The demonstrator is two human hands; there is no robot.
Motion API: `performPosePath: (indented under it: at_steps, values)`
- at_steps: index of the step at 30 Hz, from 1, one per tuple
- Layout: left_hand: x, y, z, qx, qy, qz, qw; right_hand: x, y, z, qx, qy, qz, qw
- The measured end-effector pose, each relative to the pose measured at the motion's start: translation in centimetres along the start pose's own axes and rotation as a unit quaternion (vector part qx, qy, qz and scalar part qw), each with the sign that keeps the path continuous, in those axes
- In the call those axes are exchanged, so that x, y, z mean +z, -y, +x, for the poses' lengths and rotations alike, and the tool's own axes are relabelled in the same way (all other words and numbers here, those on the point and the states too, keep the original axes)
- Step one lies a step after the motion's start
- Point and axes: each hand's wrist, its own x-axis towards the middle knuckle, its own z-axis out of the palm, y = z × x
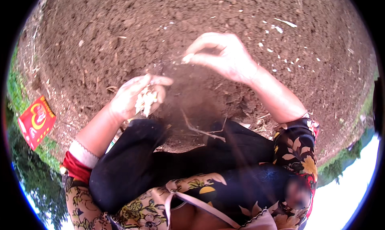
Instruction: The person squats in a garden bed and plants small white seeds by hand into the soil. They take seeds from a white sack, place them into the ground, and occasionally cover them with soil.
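Observation:
A heap of small whitish pieces, possibly seeds or cloves, lies in my cupped left hand, its thumb and fingers curled around them. Up and to the right, my right hand reaches over bare brown soil. Its thumb and forefinger pinch one small pale piece at the tips. The two hands are apart. Under them the ground looks blurred, so detail there is hard to make out.
White bits are scattered on the soil to the right. A red packet bearing writing is at far left, near green grass. Dry twigs show between my dark-trousered knees. Part of a blurred face appears at lower right.

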Motion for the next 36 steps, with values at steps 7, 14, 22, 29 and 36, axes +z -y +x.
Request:
performPosePath:
  at_steps: [7,14,22,29,36]
  values:
    - [0.4,0.0,0.0,-0.007,-0.035,0.02,0.999,-12.3,-9.7,-5.7,0.198,-0.246,-0.268,0.91]
    - [1.0,-0.1,0.4,-0.011,-0.057,0.037,0.998,-10.5,-11.8,-4.1,0.157,-0.189,-0.443,0.862]
    - [0.6,-0.2,0.7,-0.017,-0.065,0.03,0.997,-9.4,-14.5,-2.3,0.141,-0.147,-0.543,0.815]
    - [-0.3,-0.2,1.1,0.004,-0.001,0.008,1.0,-9.4,-13.2,-2.1,0.202,-0.075,-0.567,0.795]
    - [-0.4,-0.4,0.8,-0.014,0.037,-0.129,0.991,-3.2,-2.2,-0.8,0.001,-0.108,-0.251,0.962]
